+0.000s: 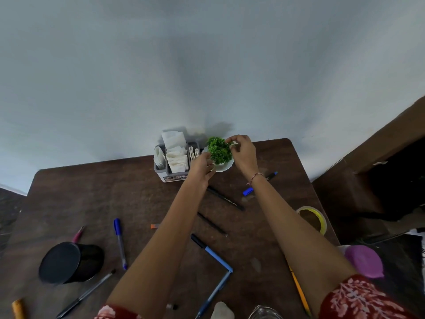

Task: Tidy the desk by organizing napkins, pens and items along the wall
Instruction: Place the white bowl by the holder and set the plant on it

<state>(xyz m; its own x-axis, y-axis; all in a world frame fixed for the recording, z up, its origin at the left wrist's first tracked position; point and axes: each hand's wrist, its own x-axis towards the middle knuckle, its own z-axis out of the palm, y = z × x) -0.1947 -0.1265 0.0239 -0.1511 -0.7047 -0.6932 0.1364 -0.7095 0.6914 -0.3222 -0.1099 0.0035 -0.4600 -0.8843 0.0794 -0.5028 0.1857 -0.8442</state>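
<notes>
Running along the back, wall point(207, 65): is serving as the line that things are being gathered against; the caddy and the plant are sitting at its foot.
Desk point(92, 192): is carrying loose items over its near half, so most of the sorting is, by my judgement, not yet done.
Black cup point(69, 263): is lying on its side at the near left, well apart from the wall; it is probably meant for the pens.
Caddy point(171, 177): is standing against the wall and keeping the white napkins point(176, 153) upright in its compartments.
Plant point(218, 149): is sitting in a white dish point(226, 168) just right of the caddy, likely being squared into the row.
Right hand point(245, 153): is pinching sprigs at the foliage's far right, seemingly to turn or neaten it.
Left hand point(201, 165): is gripping the dish's near-left rim with curled fingers, steadying it.
Pens: a blue-capped pen point(119, 242), a black pen point(226, 199) and a blue marker point(212, 253) are lying scattered between the arms and the cup.
</notes>
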